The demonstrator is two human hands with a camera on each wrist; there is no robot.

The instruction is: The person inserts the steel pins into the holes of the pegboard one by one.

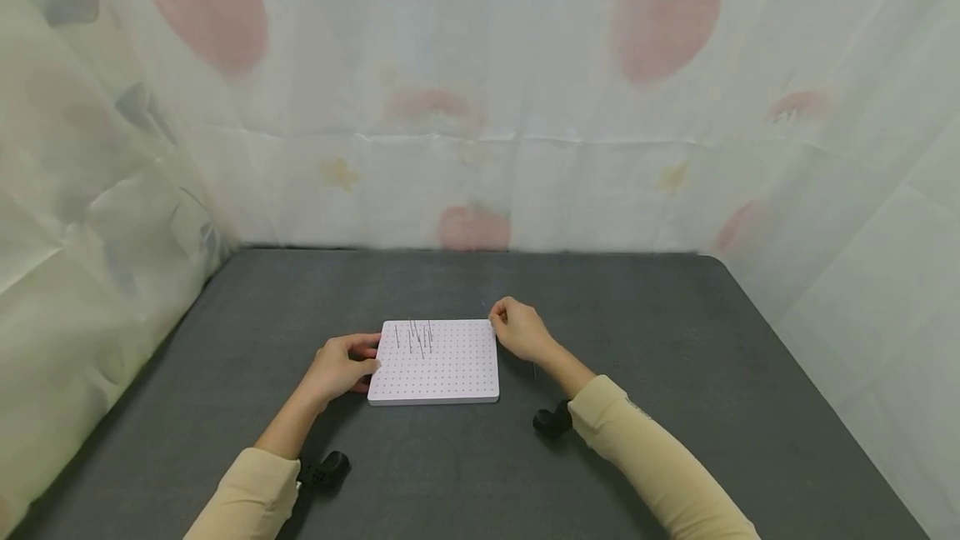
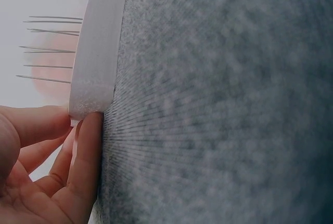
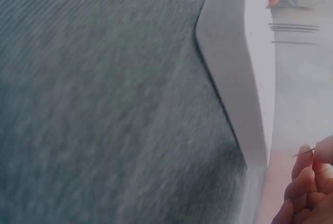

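Note:
A white board (image 1: 442,373) with rows of small holes lies on the dark table. Several thin metal needles (image 2: 49,51) stand up from its surface, grouped toward the far left in the head view, some of them leaning. My left hand (image 1: 335,369) holds the board's left edge, thumb at the upper edge and fingers against the side, as the left wrist view shows. Over the board's far right corner, my right hand (image 1: 520,329) pinches another thin needle (image 3: 303,153) between thumb and index finger. Its other fingers are curled in.
The dark grey table (image 1: 637,315) ends at a pale curtain (image 1: 562,190) with fruit prints, which also hangs along the left side. Black wrist-worn devices stick out by the left cuff (image 1: 258,473) and the right cuff (image 1: 600,402).

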